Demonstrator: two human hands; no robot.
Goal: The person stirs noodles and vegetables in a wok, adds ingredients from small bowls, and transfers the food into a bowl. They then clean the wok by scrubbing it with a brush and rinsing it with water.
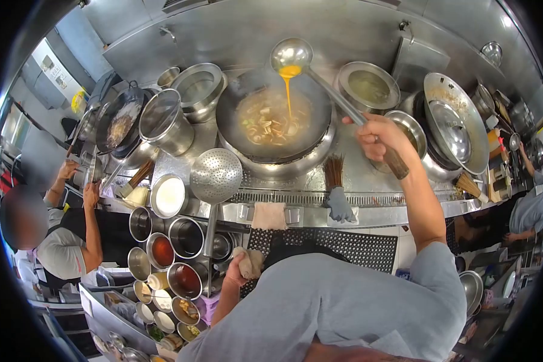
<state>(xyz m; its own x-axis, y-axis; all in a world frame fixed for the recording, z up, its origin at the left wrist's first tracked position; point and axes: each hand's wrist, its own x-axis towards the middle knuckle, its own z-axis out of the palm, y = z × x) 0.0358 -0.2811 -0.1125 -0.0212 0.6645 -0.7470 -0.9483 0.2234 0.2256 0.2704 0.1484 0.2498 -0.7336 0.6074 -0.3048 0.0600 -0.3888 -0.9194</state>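
Note:
My right hand [381, 137] is wrapped round the handle of a ladle [292, 53], whose bowl is tilted high above the far side of a large wok [232, 123]. A thin yellow stream [288, 96] runs from the ladle into the wok, where steaming broth with pale and brown pieces [271, 122] lies. Low at my left side, my left hand [236, 274] grips a beige cloth [251, 263]. Between that hand and the wok, a perforated skimmer [216, 175] rests with its handle pointing toward me.
Left of the wok stand a steel pot [168, 127] and a second wok [122, 120]; right of it are a pot of liquid [369, 86] and a large pan [455, 120]. Sauce containers [184, 280] stand lower left. One co-worker [66, 247] is at left, another [528, 211] at right.

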